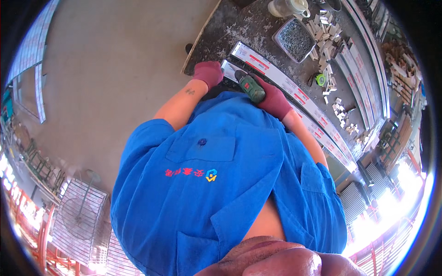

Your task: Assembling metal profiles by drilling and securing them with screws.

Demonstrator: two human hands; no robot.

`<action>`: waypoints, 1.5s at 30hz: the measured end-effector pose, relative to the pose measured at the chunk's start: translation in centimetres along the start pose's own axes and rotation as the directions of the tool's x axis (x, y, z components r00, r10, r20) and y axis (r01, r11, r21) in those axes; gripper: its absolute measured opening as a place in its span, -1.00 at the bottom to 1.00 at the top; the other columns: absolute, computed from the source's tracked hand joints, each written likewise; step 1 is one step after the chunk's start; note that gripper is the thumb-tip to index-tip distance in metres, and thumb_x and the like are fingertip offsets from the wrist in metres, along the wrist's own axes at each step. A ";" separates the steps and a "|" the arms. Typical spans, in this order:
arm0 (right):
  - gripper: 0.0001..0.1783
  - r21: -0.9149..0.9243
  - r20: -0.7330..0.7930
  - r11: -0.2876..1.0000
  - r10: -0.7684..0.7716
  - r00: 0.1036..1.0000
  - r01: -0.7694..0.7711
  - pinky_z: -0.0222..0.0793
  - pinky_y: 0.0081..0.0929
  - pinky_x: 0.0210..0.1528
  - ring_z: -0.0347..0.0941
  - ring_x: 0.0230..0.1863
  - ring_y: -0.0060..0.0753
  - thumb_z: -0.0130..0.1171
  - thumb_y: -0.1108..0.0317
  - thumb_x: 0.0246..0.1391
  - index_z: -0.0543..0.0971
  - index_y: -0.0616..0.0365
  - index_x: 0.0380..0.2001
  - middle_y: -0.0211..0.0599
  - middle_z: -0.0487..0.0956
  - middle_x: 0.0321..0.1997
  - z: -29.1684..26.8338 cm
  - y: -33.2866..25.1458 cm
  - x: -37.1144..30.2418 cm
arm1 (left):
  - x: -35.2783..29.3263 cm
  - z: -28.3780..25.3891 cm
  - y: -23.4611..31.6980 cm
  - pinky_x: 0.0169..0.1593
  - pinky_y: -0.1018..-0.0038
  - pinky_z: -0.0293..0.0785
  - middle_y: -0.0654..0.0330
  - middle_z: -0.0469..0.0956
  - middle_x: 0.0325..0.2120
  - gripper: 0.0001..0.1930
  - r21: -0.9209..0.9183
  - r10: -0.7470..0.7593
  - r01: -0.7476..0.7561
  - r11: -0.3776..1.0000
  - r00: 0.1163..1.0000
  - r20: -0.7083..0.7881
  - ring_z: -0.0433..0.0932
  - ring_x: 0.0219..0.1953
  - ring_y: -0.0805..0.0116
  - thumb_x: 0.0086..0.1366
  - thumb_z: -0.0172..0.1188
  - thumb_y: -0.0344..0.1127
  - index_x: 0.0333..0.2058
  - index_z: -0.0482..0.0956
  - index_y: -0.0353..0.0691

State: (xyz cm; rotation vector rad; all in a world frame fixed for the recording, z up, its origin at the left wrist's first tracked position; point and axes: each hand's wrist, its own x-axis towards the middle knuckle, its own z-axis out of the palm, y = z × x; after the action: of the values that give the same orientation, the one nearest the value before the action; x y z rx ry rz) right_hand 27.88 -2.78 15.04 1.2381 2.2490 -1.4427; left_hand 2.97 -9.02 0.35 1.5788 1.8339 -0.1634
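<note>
My right hand [273, 98], in a maroon glove, is wrapped round a dark green cordless drill [251, 88]. The drill's black nose points at the near end of a white profile bar [229, 71]. At that same end my left hand [208, 74], also gloved in maroon, is closed against the bar; its fingertips are hidden. Just beyond lies a second long white bar [276, 78] with red-marked film, running away to the right. Whether the drill touches the bar cannot be seen clearly.
On the dark workbench [216, 39] stands a clear square tub [295, 40] of small metal screws. A pale jug [288, 7], scattered offcuts [325, 34] and a green tape measure [320, 79] lie around it. More long bars [357, 78] rest at the right.
</note>
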 end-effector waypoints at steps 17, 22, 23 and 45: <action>-0.13 0.000 -0.015 1.000 -0.003 1.000 0.003 0.42 -0.09 0.31 0.50 0.29 0.16 0.36 0.18 0.04 0.33 -0.14 0.45 0.13 0.58 0.23 0.8 0.2 0.6 | 1.5 1.8 -0.5 -0.08 0.01 0.63 0.02 0.74 -0.19 -0.67 0.040 0.038 -0.038 0.998 0.999 0.008 0.73 -0.12 -0.04 0.37 0.16 0.02 -0.17 0.71 -0.08; -0.08 0.043 0.036 0.998 0.053 0.998 -0.055 0.37 -0.11 0.37 0.45 0.34 0.16 0.38 0.22 -0.05 0.33 -0.13 0.45 0.12 0.54 0.29 0.5 -0.2 0.8 | 1.2 0.7 -0.1 -0.08 0.03 0.64 0.02 0.74 -0.19 -0.67 0.016 0.029 -0.029 0.999 0.998 0.047 0.74 -0.12 -0.03 0.37 0.17 0.02 -0.19 0.74 -0.08; -0.07 0.053 0.042 0.997 0.060 0.997 -0.062 0.37 -0.11 0.37 0.45 0.34 0.16 0.37 0.23 -0.06 0.33 -0.13 0.45 0.12 0.54 0.30 0.4 -0.4 0.8 | 1.2 0.7 -0.1 -0.08 0.03 0.64 0.02 0.74 -0.19 -0.67 0.017 0.030 -0.030 0.999 0.998 0.048 0.74 -0.12 -0.03 0.37 0.17 0.02 -0.19 0.74 -0.08; -0.12 -0.063 -0.023 0.998 -0.014 1.000 0.013 0.46 -0.03 0.25 0.54 0.21 0.20 0.34 0.18 0.03 0.31 -0.16 0.46 0.15 0.61 0.17 1.3 0.6 1.9 | 1.8 0.5 -0.2 -0.05 0.01 0.63 0.04 0.74 -0.14 -0.65 0.030 0.047 -0.051 0.998 0.991 0.124 0.73 -0.08 -0.04 0.39 0.12 0.02 -0.15 0.73 -0.09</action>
State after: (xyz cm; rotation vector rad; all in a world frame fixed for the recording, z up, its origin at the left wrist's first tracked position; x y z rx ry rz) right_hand 26.83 -2.69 12.93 1.2291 2.3039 -1.3577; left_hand 2.95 -7.84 -1.08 1.5994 1.7042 -0.2643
